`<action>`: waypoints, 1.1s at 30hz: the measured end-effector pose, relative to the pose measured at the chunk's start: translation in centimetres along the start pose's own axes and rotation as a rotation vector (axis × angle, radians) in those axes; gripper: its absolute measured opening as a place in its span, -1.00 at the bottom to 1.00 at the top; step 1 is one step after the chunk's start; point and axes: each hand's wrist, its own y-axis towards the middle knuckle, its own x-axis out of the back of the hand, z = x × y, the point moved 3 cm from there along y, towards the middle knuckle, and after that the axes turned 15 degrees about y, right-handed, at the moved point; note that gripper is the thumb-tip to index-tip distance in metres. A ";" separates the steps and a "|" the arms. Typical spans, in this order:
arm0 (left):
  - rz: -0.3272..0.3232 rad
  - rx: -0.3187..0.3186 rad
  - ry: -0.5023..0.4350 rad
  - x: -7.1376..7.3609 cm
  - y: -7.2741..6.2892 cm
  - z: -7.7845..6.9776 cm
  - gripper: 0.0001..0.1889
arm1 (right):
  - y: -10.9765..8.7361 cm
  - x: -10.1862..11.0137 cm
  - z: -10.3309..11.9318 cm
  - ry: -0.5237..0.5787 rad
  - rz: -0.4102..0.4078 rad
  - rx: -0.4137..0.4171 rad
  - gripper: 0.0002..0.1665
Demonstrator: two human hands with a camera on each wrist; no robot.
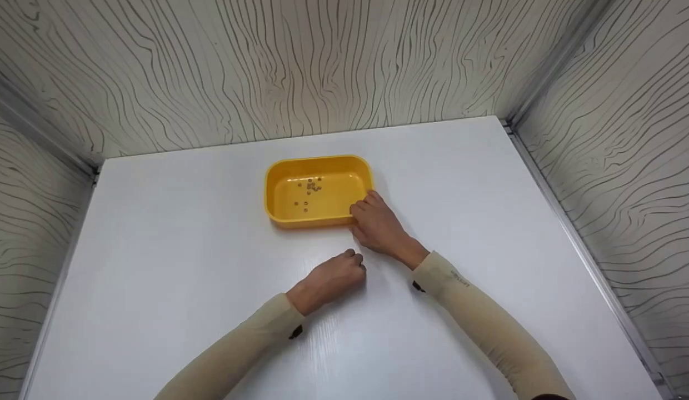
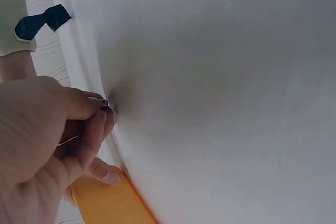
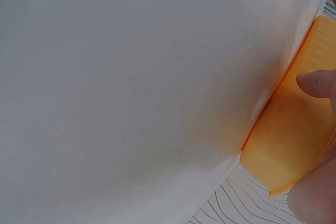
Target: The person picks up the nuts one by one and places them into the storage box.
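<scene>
A yellow plastic tub (image 1: 306, 224) stands on the white table, with several small brownish ring-like pieces (image 1: 311, 187) scattered on its floor, mostly in the left half. My right hand (image 1: 379, 226) grips the tub at its near right corner, fingers over the rim; in the right wrist view the thumb (image 3: 315, 83) presses the outer wall. Just below the tub, close over the table, is my left hand (image 1: 332, 279). Its thumb and fingertips pinch a small dark metallic piece (image 2: 105, 103) in the left wrist view, mostly hidden by the fingers.
The white tabletop (image 1: 172, 239) extends around the tub on all sides. Wood-grain patterned panels (image 1: 300, 66) rise behind it and at both sides, with metal rails (image 1: 578, 244) along the side edges.
</scene>
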 end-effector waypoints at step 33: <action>0.048 0.737 -1.469 1.4 -2.1 9.9 -0.77 | 0.0 -0.1 0.0 0.021 -0.001 -0.034 -0.75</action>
